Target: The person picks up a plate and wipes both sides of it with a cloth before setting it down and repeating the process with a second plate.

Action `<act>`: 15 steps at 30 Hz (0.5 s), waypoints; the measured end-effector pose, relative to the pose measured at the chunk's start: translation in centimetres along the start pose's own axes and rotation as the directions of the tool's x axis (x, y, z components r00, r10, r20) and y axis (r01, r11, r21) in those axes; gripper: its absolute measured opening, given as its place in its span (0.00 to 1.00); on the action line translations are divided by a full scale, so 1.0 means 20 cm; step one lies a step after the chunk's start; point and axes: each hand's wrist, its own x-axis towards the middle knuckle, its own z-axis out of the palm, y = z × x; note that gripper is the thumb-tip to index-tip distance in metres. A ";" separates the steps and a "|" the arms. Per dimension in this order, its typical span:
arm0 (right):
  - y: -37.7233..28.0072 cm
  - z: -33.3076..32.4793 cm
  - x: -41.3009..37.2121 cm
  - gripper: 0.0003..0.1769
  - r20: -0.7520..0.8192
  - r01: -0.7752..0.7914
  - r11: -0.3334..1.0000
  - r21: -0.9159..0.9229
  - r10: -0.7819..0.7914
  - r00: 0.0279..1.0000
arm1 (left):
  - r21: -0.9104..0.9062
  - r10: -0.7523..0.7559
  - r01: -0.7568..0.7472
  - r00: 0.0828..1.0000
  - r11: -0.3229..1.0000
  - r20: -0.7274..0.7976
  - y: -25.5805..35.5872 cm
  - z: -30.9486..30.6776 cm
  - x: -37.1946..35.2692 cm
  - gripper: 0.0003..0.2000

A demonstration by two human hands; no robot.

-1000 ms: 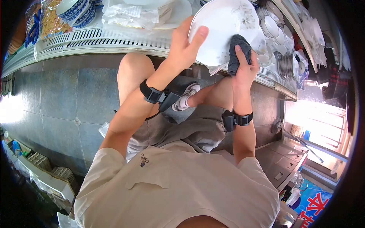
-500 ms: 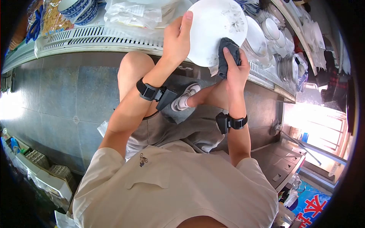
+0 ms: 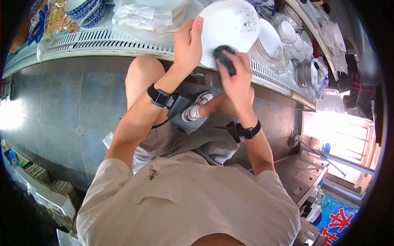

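Observation:
A white plate with a grey floral print is held up in front of the shelf edge. My left hand grips its left rim, thumb on the face and the other fingers hidden behind. My right hand presses a dark grey cloth against the lower part of the plate's face. The cloth and right fingers are slightly blurred. Both wrists wear black straps with small devices.
The slotted metal shelf carries plastic-wrapped items, blue-patterned bowls, white dishes and a stack of plates. My knees are just below its edge. A brown cabinet stands to my right.
My right hand has moved the cloth left across the plate's lower face, from its right edge toward the middle. The plate and left hand have shifted slightly left.

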 end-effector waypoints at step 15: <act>0.10 -0.12 0.09 0.22 -0.157 0.057 0.954 -0.294 -0.107 0.982 | -0.020 -0.035 0.036 0.997 0.999 0.064 0.01 0.02 -0.02 0.27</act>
